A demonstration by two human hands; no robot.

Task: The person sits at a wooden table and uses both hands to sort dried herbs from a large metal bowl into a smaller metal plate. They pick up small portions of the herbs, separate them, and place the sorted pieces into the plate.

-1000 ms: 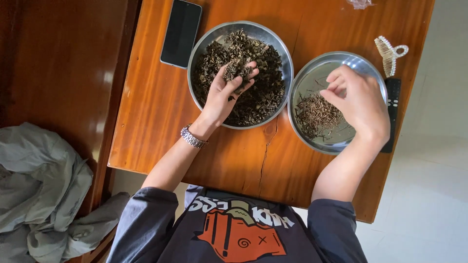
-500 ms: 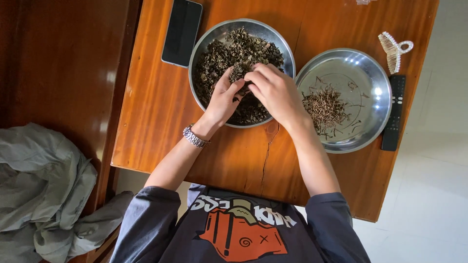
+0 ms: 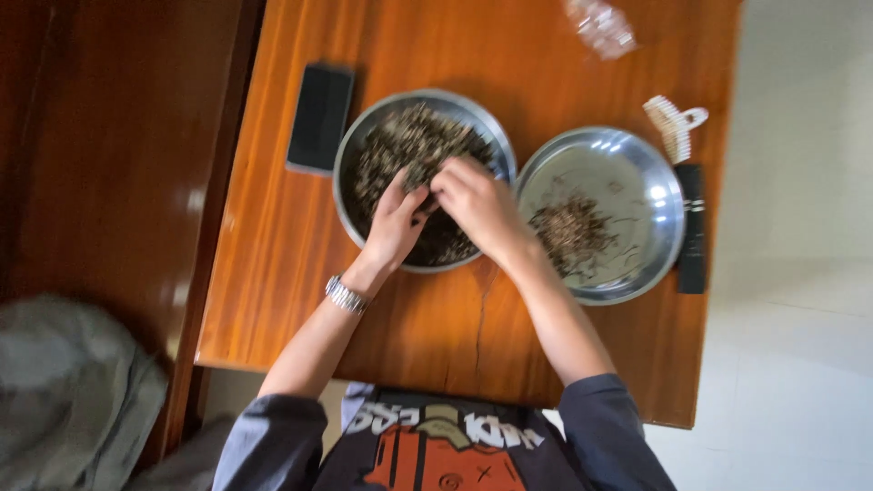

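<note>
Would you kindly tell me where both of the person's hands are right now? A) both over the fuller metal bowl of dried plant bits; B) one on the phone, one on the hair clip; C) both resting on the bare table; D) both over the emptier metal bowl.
A: the left hand and right hand meet over the fuller bowl, while the emptier bowl beside it is untouched.
</note>
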